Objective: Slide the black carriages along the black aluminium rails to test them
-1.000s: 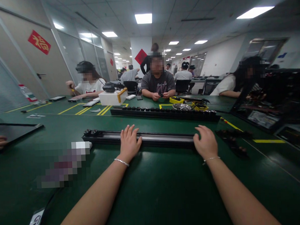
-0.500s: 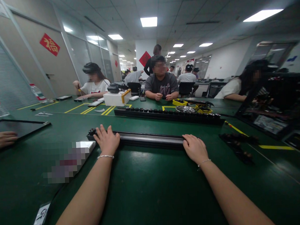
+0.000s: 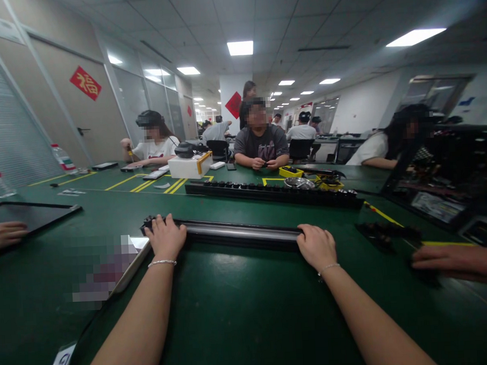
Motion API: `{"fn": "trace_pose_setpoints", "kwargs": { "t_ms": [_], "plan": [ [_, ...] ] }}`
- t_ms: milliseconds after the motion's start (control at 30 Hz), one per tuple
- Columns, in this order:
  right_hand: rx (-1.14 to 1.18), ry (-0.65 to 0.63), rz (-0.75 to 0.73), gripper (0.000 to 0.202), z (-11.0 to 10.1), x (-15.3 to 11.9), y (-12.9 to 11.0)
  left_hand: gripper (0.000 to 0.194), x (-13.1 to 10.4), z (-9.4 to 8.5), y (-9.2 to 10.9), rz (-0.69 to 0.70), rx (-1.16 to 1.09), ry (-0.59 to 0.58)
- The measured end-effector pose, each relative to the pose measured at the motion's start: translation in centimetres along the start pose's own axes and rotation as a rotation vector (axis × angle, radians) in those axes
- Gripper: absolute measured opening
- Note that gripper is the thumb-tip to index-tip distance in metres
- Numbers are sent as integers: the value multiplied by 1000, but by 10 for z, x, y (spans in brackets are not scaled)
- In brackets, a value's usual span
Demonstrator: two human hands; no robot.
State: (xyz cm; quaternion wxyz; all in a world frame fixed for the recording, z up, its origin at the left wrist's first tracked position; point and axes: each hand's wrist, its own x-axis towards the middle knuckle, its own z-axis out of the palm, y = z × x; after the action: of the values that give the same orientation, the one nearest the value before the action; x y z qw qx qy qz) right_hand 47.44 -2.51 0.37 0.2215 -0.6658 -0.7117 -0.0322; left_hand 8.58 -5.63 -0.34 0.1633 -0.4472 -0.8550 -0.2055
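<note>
A long black bar with a silvery strip along its top [image 3: 241,233] lies crosswise on the green table [image 3: 233,312]. My left hand [image 3: 166,238] rests over its left part, fingers curved over the bar, with small black pieces at the end beyond the fingertips. At the right end, my right hand [image 3: 317,245] has its fingers laid over the bar and the thumb side against the near edge. Both hands touch the bar. Beyond it sits a second long black bar [image 3: 272,194] with a row of dark pieces along its top.
A blurred flat item [image 3: 139,242] lies left of my left forearm. Another person's hand [image 3: 440,260] is over dark parts at the right; another hand [image 3: 6,235] touches a dark panel [image 3: 47,211]. Across the table are a white box [image 3: 189,166] and a yellow tray [image 3: 290,172].
My left hand has shifted slightly left along the bar. Another person's hand has come in from the right onto the dark parts. The view has tilted slightly.
</note>
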Motion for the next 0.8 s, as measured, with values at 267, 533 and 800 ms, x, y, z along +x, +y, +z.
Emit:
{"fn": "trace_pose_setpoints", "kwargs": {
  "t_ms": [267,533,800],
  "plan": [
    [-35,18,41,36,-5,-1,6,57,-3,1,6,36,-11,29],
    [-30,30,49,35,-6,-2,9,57,-2,6,5,65,-49,39],
    [-43,36,77,33,-6,-1,8,60,3,12,2,25,-123,57]
  ]
}}
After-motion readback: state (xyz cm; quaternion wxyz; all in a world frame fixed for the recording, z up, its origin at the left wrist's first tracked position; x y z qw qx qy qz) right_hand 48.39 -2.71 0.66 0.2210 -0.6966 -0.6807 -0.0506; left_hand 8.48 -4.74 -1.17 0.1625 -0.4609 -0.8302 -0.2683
